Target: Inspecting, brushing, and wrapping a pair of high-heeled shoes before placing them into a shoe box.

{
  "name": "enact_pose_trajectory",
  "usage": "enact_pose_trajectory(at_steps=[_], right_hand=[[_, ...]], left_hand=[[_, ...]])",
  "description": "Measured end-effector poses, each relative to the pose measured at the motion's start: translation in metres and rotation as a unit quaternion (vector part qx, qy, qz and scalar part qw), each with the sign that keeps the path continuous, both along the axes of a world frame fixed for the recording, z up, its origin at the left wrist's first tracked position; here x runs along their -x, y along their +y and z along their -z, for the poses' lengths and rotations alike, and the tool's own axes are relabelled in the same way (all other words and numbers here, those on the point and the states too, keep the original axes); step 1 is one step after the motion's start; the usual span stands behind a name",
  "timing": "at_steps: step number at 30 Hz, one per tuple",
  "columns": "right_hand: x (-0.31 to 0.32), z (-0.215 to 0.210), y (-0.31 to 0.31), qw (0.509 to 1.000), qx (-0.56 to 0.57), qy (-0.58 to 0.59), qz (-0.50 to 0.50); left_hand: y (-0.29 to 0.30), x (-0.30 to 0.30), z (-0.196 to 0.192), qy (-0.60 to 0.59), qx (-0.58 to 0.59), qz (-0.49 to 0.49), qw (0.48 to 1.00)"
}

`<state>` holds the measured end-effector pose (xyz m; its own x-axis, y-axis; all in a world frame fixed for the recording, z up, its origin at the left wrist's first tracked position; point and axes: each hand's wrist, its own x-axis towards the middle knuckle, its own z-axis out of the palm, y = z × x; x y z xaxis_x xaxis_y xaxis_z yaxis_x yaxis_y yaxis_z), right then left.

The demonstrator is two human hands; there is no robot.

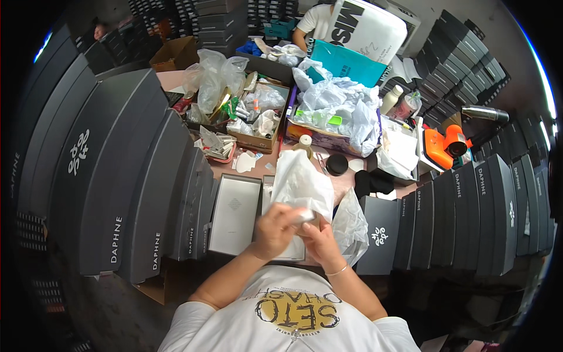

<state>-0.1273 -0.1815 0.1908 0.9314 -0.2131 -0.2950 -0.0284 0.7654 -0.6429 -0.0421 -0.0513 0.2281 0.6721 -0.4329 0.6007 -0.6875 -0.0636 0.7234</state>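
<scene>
Head view, the only one. We note a workroom lined with dark stacked boxes, and a pinkish table crowded with packing materials. We take the open pale-grey box on the table as our landmark.

Left of the landmark we record a row of upright dark boxes; well to its right, past a dark box with a white mark, a second row. Beyond the landmark sits a cardboard carton of mixed clutter. Beyond it and to the right we see a purple-sided carton heaped with thin whitish plastic, then a teal box and a co-worker's sleeve.

A black round container lies right of the landmark; an orange device stands much farther that way.

Just right of the landmark's near end we observe the left hand and, farther right, the right hand. They are close together, fingers closed about a small white item, blurred; we cannot tell what it is. A white sheet spreads just beyond them, to the landmark's right.
</scene>
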Motion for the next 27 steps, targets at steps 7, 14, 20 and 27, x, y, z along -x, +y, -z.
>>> enact_pose_trajectory(at_steps=[7,14,20,27], right_hand=[[0.013,0.014,-0.012,0.99,-0.136,-0.005,0.024],[0.033,0.016,-0.024,0.996,0.065,0.007,-0.069],[0.037,0.023,-0.009,0.988,0.148,-0.004,-0.034],[0.028,0.039,0.002,0.975,0.22,-0.03,-0.024]], left_hand=[[0.001,0.026,0.004,-0.033,-0.067,0.196,0.978],[0.038,-0.022,0.058,0.355,0.059,-0.089,0.929],[0.044,-0.054,0.083,0.565,0.276,-0.008,0.777],[0.027,0.037,-0.002,0.034,-0.195,0.124,0.972]])
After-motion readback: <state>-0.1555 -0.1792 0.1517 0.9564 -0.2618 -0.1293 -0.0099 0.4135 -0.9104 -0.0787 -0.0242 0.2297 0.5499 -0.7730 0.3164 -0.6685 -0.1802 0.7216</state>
